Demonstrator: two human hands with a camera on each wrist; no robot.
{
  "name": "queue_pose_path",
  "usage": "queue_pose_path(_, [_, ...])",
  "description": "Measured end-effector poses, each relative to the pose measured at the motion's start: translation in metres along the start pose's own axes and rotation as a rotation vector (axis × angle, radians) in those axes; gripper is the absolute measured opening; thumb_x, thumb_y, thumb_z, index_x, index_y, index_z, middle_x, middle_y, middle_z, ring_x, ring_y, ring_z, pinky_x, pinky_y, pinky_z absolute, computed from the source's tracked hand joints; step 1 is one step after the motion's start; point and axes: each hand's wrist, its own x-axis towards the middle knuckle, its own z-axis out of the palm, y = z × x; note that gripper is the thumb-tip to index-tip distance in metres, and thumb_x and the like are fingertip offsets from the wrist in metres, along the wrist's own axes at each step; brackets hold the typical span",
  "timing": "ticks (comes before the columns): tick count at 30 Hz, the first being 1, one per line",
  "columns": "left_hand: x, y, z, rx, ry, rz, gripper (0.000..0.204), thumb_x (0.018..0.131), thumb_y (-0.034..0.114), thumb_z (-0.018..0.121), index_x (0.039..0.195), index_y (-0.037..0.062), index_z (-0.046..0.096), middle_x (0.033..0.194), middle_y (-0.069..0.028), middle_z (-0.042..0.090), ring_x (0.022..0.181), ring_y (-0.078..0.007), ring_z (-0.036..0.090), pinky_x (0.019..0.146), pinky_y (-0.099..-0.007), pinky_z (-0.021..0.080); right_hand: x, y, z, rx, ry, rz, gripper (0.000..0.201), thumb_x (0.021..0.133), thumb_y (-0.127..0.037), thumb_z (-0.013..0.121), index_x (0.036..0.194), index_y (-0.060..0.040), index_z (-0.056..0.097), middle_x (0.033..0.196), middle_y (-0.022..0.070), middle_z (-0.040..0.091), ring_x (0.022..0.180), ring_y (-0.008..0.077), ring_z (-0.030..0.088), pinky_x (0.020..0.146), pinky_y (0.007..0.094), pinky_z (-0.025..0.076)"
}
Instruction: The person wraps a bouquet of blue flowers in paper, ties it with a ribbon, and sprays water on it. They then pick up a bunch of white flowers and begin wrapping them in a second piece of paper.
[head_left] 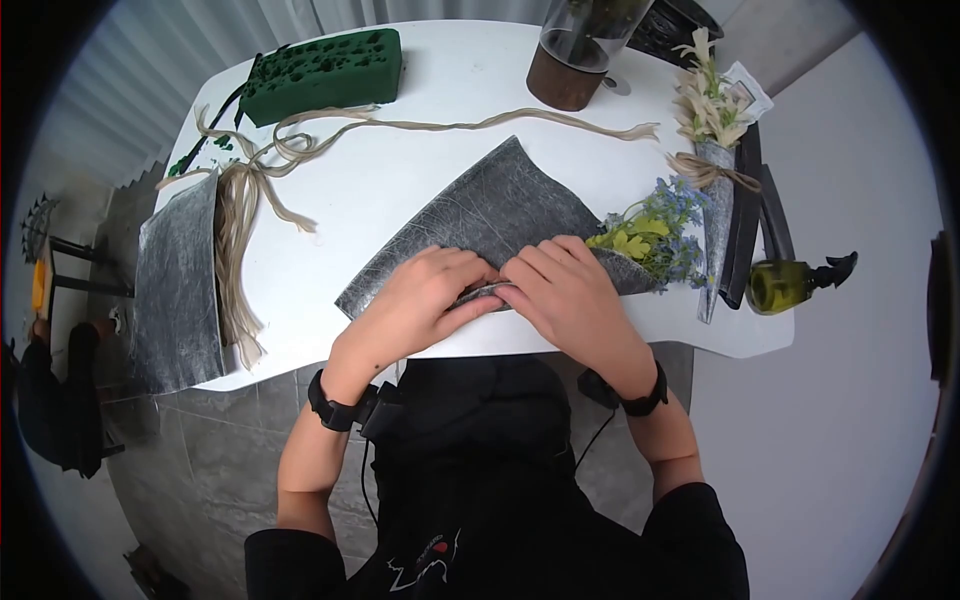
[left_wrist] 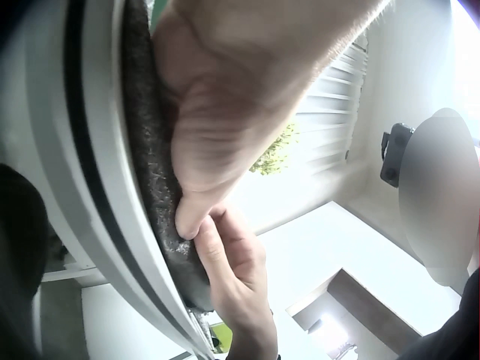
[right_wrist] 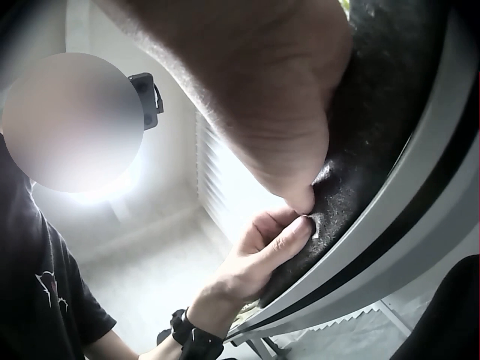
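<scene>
A dark grey wrapping sheet (head_left: 505, 195) with pale scratch-like streaks lies on the white table, its near edge folded up along the front. My left hand (head_left: 425, 290) pinches that folded edge, thumb along the near side and fingers curled over the top. Close beside it, my right hand (head_left: 565, 295) grips the same edge, the two thumbs nearly meeting. In the right wrist view both thumb tips press the sheet (right_wrist: 330, 217) near the table rim. Blue flowers (head_left: 680, 205) with yellow-green leaves stick out of the sheet's right end; their stems are hidden.
Left are a second grey sheet (head_left: 178, 285) with raffia strands (head_left: 240, 250) and a green foam block (head_left: 320, 75). A glass vase (head_left: 568, 80) stands at the back. Right lie a wrapped pale bouquet (head_left: 715, 160) and a green spray bottle (head_left: 785, 287).
</scene>
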Motion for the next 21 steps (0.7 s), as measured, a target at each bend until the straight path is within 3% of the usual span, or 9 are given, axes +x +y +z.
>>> queue_pose_path(1, [0.001, 0.004, -0.002, 0.001, 0.0, 0.0, 0.02, 0.09, 0.018, 0.072, 0.098, 0.0023, 0.063, 0.085, -0.0135, 0.063, 0.082, -0.035, 0.062, 0.078, -0.0406, 0.049, 0.001, 0.001, 0.001, 0.0, 0.001, 0.0, 0.016, 0.087, -0.02, 0.072, 0.091, -0.01, 0.06, 0.085, 0.003, 0.053, 0.085, 0.0205, 0.055, 0.084, 0.0349, 0.044])
queue_pose_path(3, [0.002, 0.016, -0.006, -0.174, 0.02, -0.229, 0.021, 0.091, 0.016, 0.071, 0.103, 0.0039, 0.059, 0.087, -0.0137, 0.065, 0.082, -0.0352, 0.064, 0.076, -0.0407, 0.049, 0.003, 0.002, 0.002, 0.022, 0.023, -0.002, 0.016, 0.087, -0.02, 0.072, 0.091, -0.0102, 0.06, 0.084, 0.0032, 0.053, 0.084, 0.0205, 0.057, 0.083, 0.0347, 0.044])
queue_pose_path(6, [-0.004, 0.02, 0.008, -0.071, 0.138, -0.258, 0.022, 0.091, 0.014, 0.07, 0.105, 0.0052, 0.056, 0.084, -0.0125, 0.064, 0.078, -0.0345, 0.063, 0.074, -0.0412, 0.05, 0.005, 0.003, 0.0, 0.037, -0.024, 0.045, 0.017, 0.086, -0.021, 0.073, 0.09, -0.0102, 0.061, 0.084, 0.0031, 0.054, 0.084, 0.0206, 0.058, 0.081, 0.0346, 0.044])
queue_pose_path(12, [-0.013, 0.027, 0.023, 0.172, 0.213, -0.207, 0.023, 0.089, 0.011, 0.073, 0.105, 0.0028, 0.057, 0.091, -0.0142, 0.063, 0.088, -0.0353, 0.064, 0.072, -0.042, 0.051, 0.005, 0.003, 0.0, 0.055, 0.033, 0.095, 0.016, 0.087, -0.022, 0.072, 0.088, -0.0102, 0.061, 0.082, 0.0035, 0.054, 0.08, 0.0206, 0.058, 0.079, 0.0346, 0.044])
queue_pose_path(21, [-0.019, 0.028, 0.02, 0.117, 0.285, -0.129, 0.031, 0.081, 0.01, 0.079, 0.106, 0.0015, 0.063, 0.103, -0.0106, 0.058, 0.089, -0.0318, 0.058, 0.076, -0.0414, 0.048, 0.012, 0.003, 0.006, 0.039, 0.047, 0.099, 0.013, 0.09, -0.015, 0.069, 0.084, -0.0072, 0.06, 0.076, 0.0048, 0.053, 0.075, 0.0228, 0.058, 0.077, 0.036, 0.044])
